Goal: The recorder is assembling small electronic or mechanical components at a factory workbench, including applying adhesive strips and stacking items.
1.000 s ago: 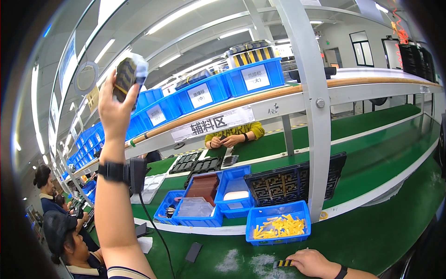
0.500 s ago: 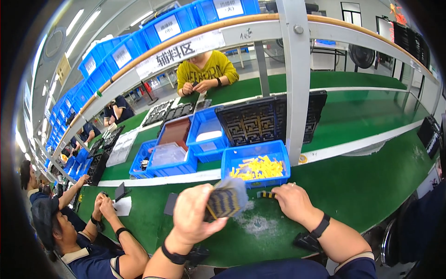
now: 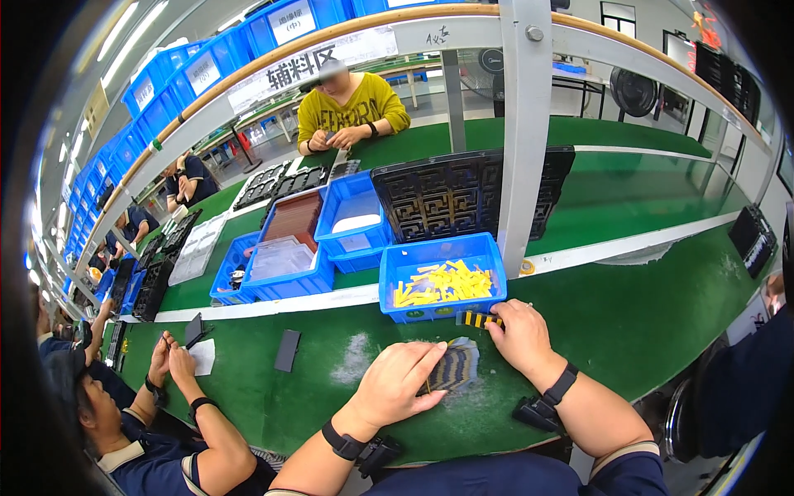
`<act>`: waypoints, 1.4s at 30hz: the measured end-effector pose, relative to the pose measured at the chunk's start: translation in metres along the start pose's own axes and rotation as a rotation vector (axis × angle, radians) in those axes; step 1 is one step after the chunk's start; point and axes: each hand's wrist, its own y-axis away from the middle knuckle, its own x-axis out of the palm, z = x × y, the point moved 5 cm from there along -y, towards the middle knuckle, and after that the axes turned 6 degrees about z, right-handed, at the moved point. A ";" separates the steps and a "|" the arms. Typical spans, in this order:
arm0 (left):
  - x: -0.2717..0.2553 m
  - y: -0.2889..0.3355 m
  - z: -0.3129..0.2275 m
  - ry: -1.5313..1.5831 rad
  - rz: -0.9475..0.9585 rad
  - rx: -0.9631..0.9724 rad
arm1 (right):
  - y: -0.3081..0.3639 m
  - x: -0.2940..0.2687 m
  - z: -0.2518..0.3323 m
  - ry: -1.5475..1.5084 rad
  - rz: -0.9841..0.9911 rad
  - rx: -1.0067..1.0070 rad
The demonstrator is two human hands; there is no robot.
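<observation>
The left hand's [image 3: 395, 382] fingers pinch a stack of dark-and-tan striped sheets [image 3: 455, 369] with pale translucent margins, covering its left end; whether it touches the green desk [image 3: 628, 331] is unclear. Farther right, just near of the blue bin [image 3: 451, 309], the right hand's [image 3: 524, 337] fingers pinch a black-and-yellow striped strip [image 3: 480, 319], its right end hidden.

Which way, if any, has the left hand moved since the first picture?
Yes, down: the left hand was above the shelf beam and is now well below it.
</observation>
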 end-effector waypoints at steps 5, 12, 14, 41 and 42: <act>0.015 0.004 0.002 0.051 0.100 0.016 | 0.001 -0.011 0.003 0.049 0.000 0.063; 0.016 0.001 -0.003 -0.024 0.102 0.058 | 0.005 -0.041 0.039 -0.309 -0.206 -0.148; 0.014 0.002 -0.009 -0.133 0.057 0.124 | 0.012 -0.013 0.039 -0.930 0.282 0.213; 0.029 0.001 0.008 0.077 0.251 -0.199 | 0.017 -0.013 0.071 -0.280 0.368 -0.364; 0.032 0.003 0.010 0.112 0.291 -0.219 | 0.018 -0.012 0.071 -0.282 0.371 -0.365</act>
